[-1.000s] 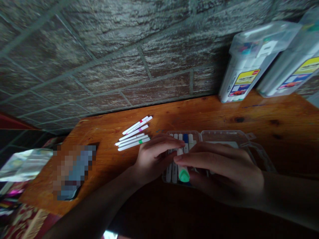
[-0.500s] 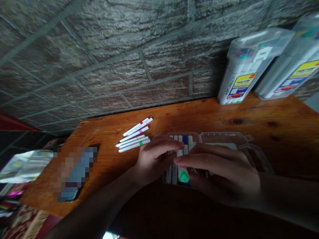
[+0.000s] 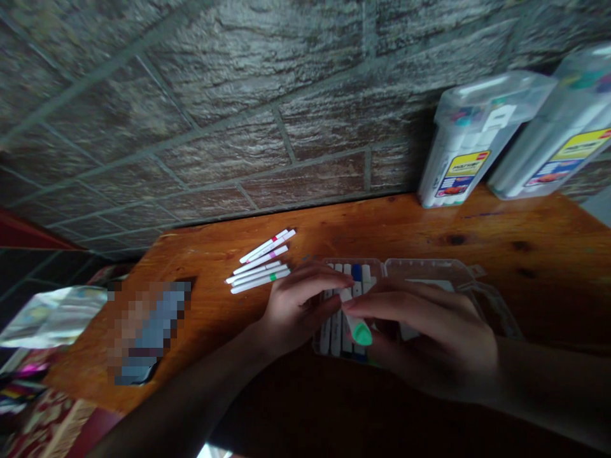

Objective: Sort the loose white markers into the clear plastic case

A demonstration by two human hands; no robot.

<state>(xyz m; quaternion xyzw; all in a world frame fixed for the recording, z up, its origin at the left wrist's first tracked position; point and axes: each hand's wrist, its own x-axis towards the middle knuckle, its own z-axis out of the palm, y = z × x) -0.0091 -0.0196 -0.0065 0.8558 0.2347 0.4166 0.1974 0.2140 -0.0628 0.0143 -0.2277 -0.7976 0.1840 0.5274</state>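
Note:
A white marker with a green end (image 3: 358, 324) is tilted over an open clear plastic case (image 3: 382, 262). My right hand (image 3: 429, 324) is closed on the marker, fingers on its upper side and the thumb low in shadow. My left hand (image 3: 298, 302) pinches around the marker's far end with thumb and index finger. Under both hands, several white markers (image 3: 335, 324) lie side by side in the case, one with a blue band (image 3: 357, 273). The case's lid side, partly behind my right hand, holds a pale card (image 3: 432, 284).
Several thin white pens (image 3: 260, 267) lie left of the case on the wooden table (image 3: 210, 254). A blurred-out phone-like object (image 3: 153, 340) is farther left. Two clear boxes of markers (image 3: 465, 146) stand at the back right against the stone wall (image 3: 324, 114).
The marker's green end has swung slightly to the right. Both hands keep nearly the same place around it. The whole view has shifted a little.

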